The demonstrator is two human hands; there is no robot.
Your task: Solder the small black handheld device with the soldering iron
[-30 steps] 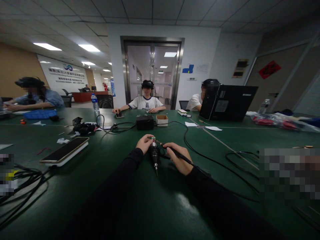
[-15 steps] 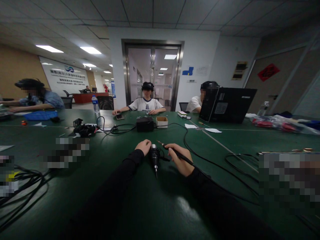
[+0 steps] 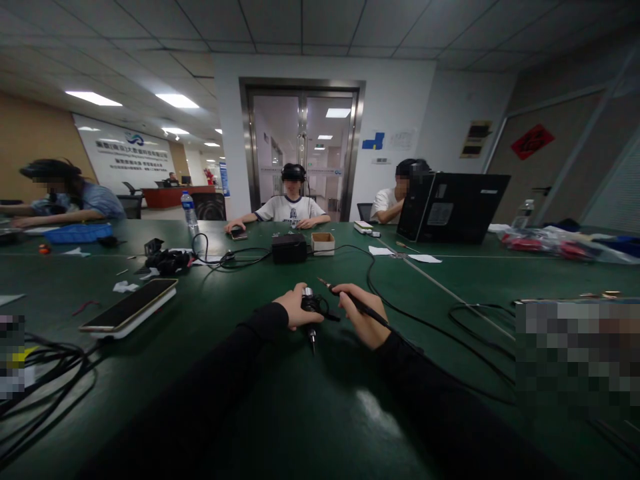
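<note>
In front of me lies a black electric screwdriver (image 3: 312, 333), by its look, with a silver end and a pointed metal bit facing me. A black cable is bundled at its side. My left hand (image 3: 297, 307) grips its body from the left, thumb across the nearer part, so much of the body is covered. Between the closed fingers of my right hand (image 3: 365, 315) is a slim dark soldering iron (image 3: 357, 303), held like a pen. Its thin tip points up and left, beyond the screwdriver and apart from it. Its cord trails past my right sleeve.
A black box (image 3: 289, 248) and a small open carton (image 3: 323, 244) stand farther back, with cables around them. At left are a phone (image 3: 135, 303) and coiled cables (image 3: 55, 360). A computer case (image 3: 453, 208) stands back right. Several people sit around the green table (image 3: 240, 413).
My left hand has moved from beside the screwdriver's silver end onto its body and wrapped round it. The soldering iron in my right hand has shifted only slightly.
</note>
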